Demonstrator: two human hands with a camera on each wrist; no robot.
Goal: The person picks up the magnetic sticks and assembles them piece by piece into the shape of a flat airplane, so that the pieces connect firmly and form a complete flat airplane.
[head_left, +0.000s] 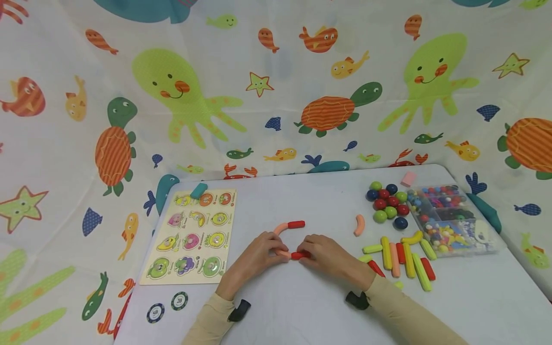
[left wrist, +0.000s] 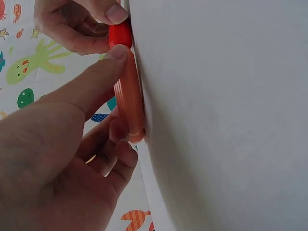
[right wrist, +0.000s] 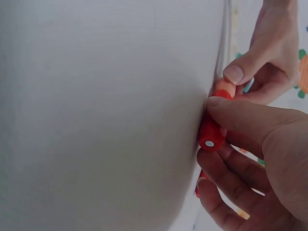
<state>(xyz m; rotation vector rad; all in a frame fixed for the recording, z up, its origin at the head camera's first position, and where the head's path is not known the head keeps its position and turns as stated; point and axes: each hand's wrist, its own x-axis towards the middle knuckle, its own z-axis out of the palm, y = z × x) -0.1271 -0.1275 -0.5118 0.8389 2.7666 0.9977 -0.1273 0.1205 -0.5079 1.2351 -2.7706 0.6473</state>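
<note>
My left hand (head_left: 264, 251) pinches a salmon-pink curved stick (head_left: 282, 253) lying on the white table (head_left: 302, 306); the ribbed pink stick (left wrist: 131, 98) shows between thumb and fingers in the left wrist view. My right hand (head_left: 324, 253) pinches a short red stick (head_left: 298, 255) that butts against the pink one's end. The red stick (right wrist: 211, 134) is under my right thumb in the right wrist view. Just beyond the hands lies a pink curved stick (head_left: 281, 228) joined to a red straight stick (head_left: 296, 224).
A fruit peg puzzle board (head_left: 189, 237) lies left, a teal block (head_left: 199, 190) at its top. Coloured sticks (head_left: 405, 258) and balls (head_left: 388, 205) lie right, beside a clear bead box (head_left: 450, 218). Two poker chips (head_left: 167, 306) sit front left. A sea-creature cloth hangs behind.
</note>
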